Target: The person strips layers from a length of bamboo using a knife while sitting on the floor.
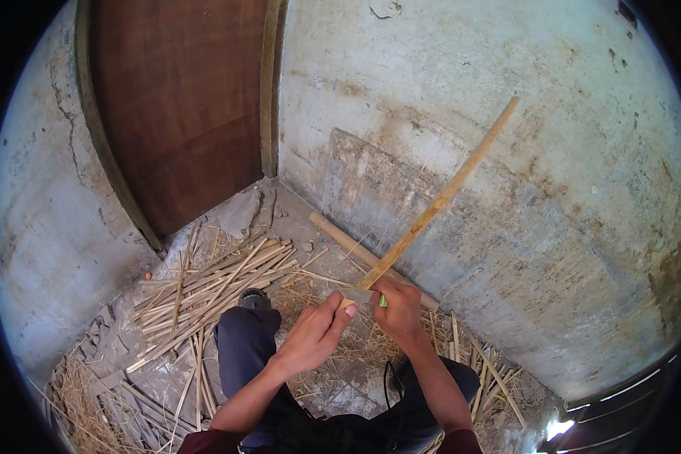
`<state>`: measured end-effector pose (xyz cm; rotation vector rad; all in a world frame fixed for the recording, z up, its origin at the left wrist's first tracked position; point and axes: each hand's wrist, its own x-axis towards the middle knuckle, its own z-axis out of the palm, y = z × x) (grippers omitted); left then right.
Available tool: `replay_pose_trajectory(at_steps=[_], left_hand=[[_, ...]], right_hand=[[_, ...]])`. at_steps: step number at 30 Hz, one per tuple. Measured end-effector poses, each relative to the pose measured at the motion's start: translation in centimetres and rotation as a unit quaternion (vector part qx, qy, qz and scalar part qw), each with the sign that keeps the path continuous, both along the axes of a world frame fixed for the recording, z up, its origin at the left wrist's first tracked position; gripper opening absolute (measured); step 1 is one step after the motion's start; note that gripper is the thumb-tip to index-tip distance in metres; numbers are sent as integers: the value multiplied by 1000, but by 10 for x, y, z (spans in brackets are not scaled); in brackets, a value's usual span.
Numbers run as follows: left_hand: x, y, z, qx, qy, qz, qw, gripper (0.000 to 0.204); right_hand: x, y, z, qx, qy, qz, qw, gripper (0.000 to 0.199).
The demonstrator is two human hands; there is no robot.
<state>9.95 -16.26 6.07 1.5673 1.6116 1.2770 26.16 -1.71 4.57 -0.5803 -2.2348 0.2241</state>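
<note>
Right hand [399, 310] grips the knife [362, 295]; left hand [312, 337] pinches the strip [440, 203] beside it. A slip could cut that hand.

A tan strip [432, 213] slants by a green-handled knife [383, 301].

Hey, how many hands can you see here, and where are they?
2: the left hand, low and just left of centre, at the lower end of a long wooden strip; the right hand, beside it just right of centre, gripping a green handle.
</note>
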Motion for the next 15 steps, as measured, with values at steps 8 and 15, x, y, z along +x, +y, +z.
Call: replay_pose_trajectory(at_steps=[8, 15], left_hand=[[7, -25, -6, -6, 174, 139, 975, 27], [9, -29, -23, -34, 186, 174, 966, 27]], right_hand=[[-26, -9, 4, -11, -63, 56, 996, 12], [-37, -10, -10, -9, -109, -21, 994, 10]])
